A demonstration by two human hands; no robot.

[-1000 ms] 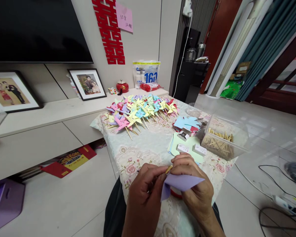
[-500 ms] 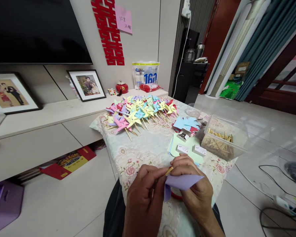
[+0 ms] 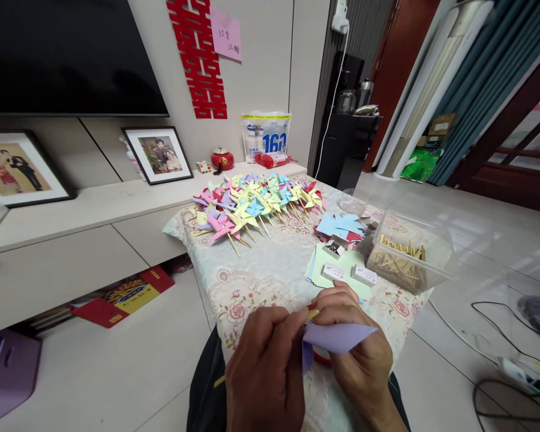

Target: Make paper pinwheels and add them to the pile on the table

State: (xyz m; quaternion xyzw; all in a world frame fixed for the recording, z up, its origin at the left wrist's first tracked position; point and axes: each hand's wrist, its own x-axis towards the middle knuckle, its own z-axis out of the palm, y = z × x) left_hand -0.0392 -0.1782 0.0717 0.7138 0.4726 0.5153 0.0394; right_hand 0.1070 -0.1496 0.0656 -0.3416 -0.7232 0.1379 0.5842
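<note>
Up close, a table under a floral tablecloth (image 3: 256, 273) is filling the middle of the view, carrying a wide heap of finished paper pinwheels (image 3: 256, 204) at its far end. Near its right edge a clear plastic box of wooden sticks (image 3: 402, 252) is sitting beside a stack of green paper sheets (image 3: 342, 267). At the near edge, the left hand (image 3: 265, 372) is closing its fingers around a thin wooden stick (image 3: 312, 313), while the right hand (image 3: 357, 354) is pinching a folded purple paper (image 3: 337, 336) against that stick's tip. Both hands are touching, just above the person's lap.
</note>
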